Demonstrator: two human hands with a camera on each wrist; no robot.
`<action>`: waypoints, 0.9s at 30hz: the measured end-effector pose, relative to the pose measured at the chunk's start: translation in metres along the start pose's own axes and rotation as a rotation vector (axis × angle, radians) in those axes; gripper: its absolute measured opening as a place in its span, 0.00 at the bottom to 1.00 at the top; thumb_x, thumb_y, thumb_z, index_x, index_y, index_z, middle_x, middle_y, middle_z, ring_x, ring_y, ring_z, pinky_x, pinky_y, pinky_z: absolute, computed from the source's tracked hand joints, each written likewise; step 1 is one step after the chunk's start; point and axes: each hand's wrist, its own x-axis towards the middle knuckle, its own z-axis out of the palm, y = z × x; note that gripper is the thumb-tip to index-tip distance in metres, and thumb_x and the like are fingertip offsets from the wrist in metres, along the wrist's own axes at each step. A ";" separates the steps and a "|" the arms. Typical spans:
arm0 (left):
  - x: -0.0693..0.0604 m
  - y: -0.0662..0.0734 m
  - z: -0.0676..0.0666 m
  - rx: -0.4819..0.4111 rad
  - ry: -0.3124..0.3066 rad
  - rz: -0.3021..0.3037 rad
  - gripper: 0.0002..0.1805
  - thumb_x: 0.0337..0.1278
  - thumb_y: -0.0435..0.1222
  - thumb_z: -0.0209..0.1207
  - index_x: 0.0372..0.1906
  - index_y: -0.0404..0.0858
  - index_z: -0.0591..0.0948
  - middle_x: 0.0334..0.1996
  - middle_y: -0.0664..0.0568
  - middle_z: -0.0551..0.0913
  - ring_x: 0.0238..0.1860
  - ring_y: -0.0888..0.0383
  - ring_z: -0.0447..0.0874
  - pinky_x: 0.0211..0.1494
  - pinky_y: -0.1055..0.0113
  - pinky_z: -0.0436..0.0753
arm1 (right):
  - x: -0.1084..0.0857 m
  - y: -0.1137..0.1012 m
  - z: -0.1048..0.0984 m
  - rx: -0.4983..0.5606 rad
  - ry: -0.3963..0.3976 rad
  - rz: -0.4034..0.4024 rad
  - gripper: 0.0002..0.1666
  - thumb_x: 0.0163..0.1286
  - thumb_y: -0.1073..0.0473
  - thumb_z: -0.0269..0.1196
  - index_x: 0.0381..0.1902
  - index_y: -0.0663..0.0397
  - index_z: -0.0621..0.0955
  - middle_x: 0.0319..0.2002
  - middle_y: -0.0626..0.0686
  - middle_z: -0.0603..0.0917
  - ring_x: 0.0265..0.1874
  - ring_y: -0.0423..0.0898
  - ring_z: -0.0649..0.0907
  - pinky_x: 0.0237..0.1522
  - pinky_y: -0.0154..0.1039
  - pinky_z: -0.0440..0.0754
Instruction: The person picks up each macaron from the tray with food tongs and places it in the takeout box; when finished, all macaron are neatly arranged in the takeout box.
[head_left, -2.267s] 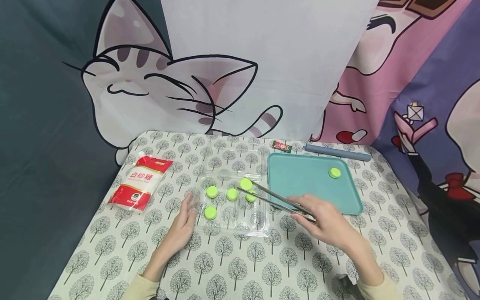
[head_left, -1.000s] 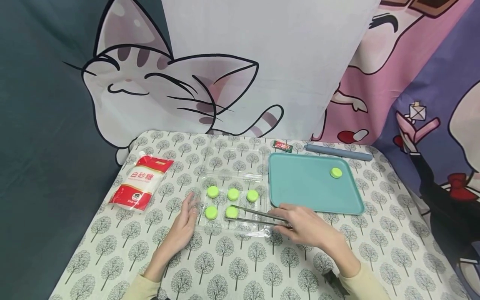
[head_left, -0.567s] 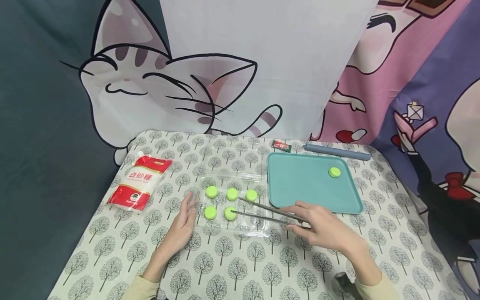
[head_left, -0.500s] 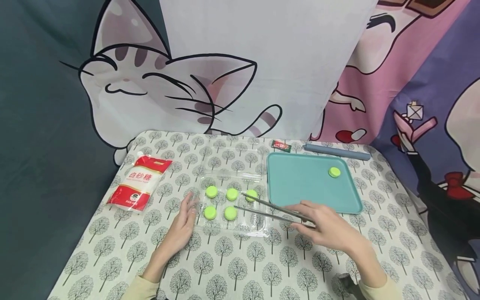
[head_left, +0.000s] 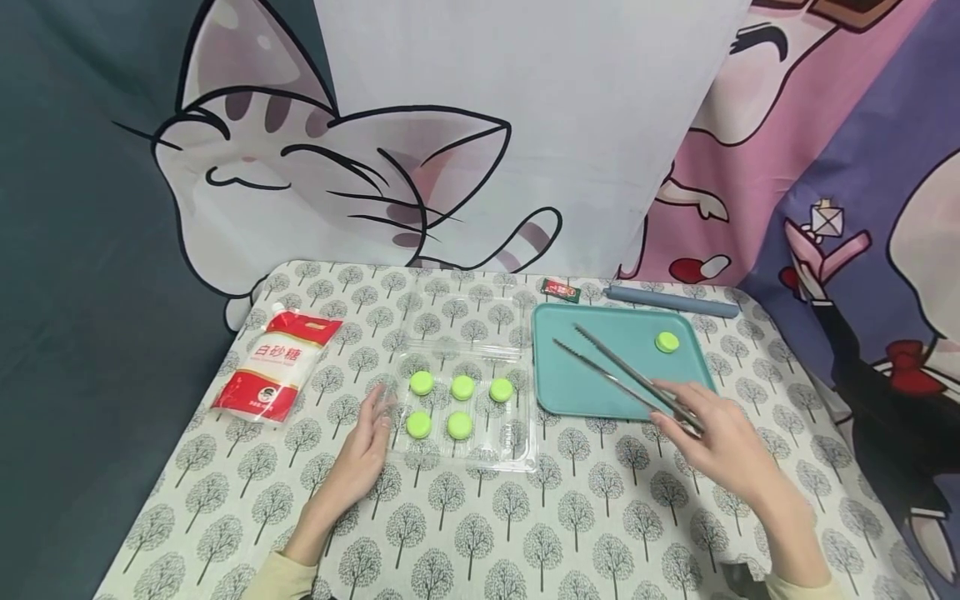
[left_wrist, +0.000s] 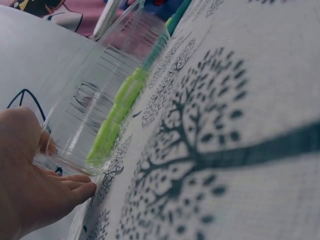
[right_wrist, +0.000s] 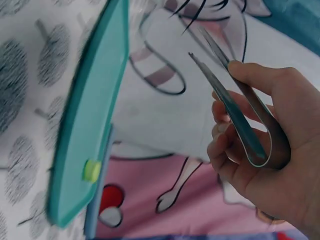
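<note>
Tongs (right_wrist: 235, 112), tips apart, are clamped in the right hand (head_left: 720, 437) above the teal tray (head_left: 551, 387), toward the rear right corner of the tabletop (head_left: 450, 533). The left hand (head_left: 363, 450), fingers extended, touches the left wall of the clear container (head_left: 517, 452), which holds five green discs (head_left: 462, 387) midway between the side edges.

Cartoon curtains (head_left: 600, 108) around a tree-print tablecloth (head_left: 450, 537) suggest a makeshift booth

head view | tray (head_left: 630, 336): corner behind right hand (head_left: 722, 437) | sleeves (head_left: 279, 577): cut off | packet (head_left: 561, 290): print illegible
</note>
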 end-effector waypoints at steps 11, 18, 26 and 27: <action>0.001 -0.001 0.000 -0.005 -0.006 -0.003 0.33 0.81 0.34 0.39 0.82 0.38 0.44 0.76 0.32 0.61 0.75 0.33 0.61 0.79 0.39 0.59 | -0.016 0.048 -0.002 -0.110 0.039 0.139 0.27 0.62 0.60 0.72 0.59 0.61 0.81 0.39 0.61 0.87 0.31 0.51 0.82 0.28 0.42 0.82; 0.000 -0.001 0.000 -0.005 -0.006 -0.002 0.32 0.81 0.34 0.39 0.82 0.39 0.44 0.76 0.33 0.61 0.75 0.33 0.61 0.78 0.38 0.59 | -0.021 0.061 -0.002 -0.086 0.041 0.240 0.26 0.67 0.58 0.69 0.60 0.63 0.79 0.35 0.61 0.84 0.26 0.45 0.77 0.25 0.35 0.75; 0.000 -0.001 0.000 -0.005 -0.008 -0.004 0.32 0.82 0.34 0.39 0.82 0.39 0.44 0.77 0.33 0.60 0.75 0.32 0.60 0.78 0.38 0.59 | -0.028 0.077 -0.003 -0.073 0.056 0.331 0.26 0.67 0.59 0.68 0.61 0.63 0.79 0.38 0.67 0.84 0.29 0.54 0.81 0.27 0.42 0.76; 0.000 -0.001 0.000 -0.004 -0.008 -0.002 0.32 0.82 0.35 0.39 0.82 0.39 0.44 0.77 0.33 0.60 0.75 0.32 0.60 0.78 0.38 0.59 | -0.029 0.079 -0.002 -0.082 0.062 0.341 0.26 0.67 0.59 0.68 0.61 0.63 0.79 0.37 0.66 0.84 0.29 0.54 0.80 0.27 0.43 0.76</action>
